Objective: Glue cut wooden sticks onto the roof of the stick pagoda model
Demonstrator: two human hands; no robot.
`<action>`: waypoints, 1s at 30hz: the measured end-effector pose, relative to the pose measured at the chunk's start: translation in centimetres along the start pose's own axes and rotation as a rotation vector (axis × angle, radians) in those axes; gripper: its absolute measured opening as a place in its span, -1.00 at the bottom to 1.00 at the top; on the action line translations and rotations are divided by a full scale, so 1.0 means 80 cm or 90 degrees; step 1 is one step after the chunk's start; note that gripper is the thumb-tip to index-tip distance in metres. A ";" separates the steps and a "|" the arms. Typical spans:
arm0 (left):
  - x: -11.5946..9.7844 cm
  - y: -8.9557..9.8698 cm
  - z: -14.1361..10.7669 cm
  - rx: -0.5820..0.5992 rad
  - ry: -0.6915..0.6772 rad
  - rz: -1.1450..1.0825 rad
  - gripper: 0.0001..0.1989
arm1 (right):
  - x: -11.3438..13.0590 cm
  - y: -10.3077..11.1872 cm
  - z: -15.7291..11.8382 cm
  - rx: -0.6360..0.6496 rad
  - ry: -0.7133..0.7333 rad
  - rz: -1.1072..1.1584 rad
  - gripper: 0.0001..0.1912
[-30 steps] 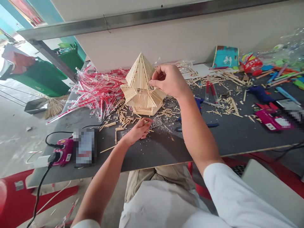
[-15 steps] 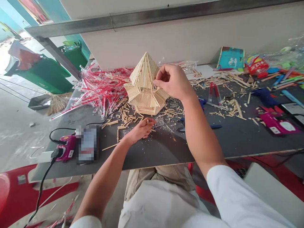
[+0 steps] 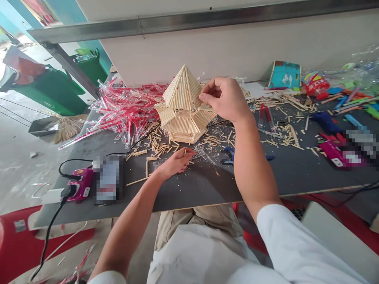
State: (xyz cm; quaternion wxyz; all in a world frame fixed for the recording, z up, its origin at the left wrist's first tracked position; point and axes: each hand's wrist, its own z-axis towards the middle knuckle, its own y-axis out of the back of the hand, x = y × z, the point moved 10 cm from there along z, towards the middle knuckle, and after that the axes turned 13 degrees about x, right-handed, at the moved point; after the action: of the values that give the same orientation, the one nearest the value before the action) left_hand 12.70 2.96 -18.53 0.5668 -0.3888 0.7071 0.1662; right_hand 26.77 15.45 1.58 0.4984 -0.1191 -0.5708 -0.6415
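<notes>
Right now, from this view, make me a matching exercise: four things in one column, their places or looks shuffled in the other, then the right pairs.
Things
1. stick model
2. right hand
3. left hand
4. wrappers

Places and looks
A. low over the table, in front of the model
B. red and clear, heaped left of the model
C. pale, with a pointed roof
D. raised, at the right side of the roof

Right pairs: 1-C, 2-D, 3-A, 4-B
</notes>
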 end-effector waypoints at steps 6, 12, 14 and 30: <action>-0.001 -0.001 0.000 0.000 -0.002 0.016 -0.59 | 0.021 -0.008 -0.011 0.116 0.061 -0.109 -0.73; -0.002 -0.003 0.000 0.006 0.004 0.014 -0.58 | 0.031 -0.019 -0.011 0.139 0.108 -0.153 -0.76; -0.003 -0.004 0.000 0.007 0.005 0.012 -0.58 | 0.033 -0.023 -0.010 0.138 0.120 -0.166 -0.82; -0.002 -0.003 0.000 0.016 -0.006 -0.014 -0.51 | 0.034 -0.023 -0.010 0.139 0.095 -0.206 -0.94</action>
State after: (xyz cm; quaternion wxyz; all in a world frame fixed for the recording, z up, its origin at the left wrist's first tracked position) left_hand 12.91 2.86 -18.32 0.5767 -0.3888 0.7021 0.1527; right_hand 24.34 13.14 2.17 0.4394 0.0766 -0.6100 -0.6549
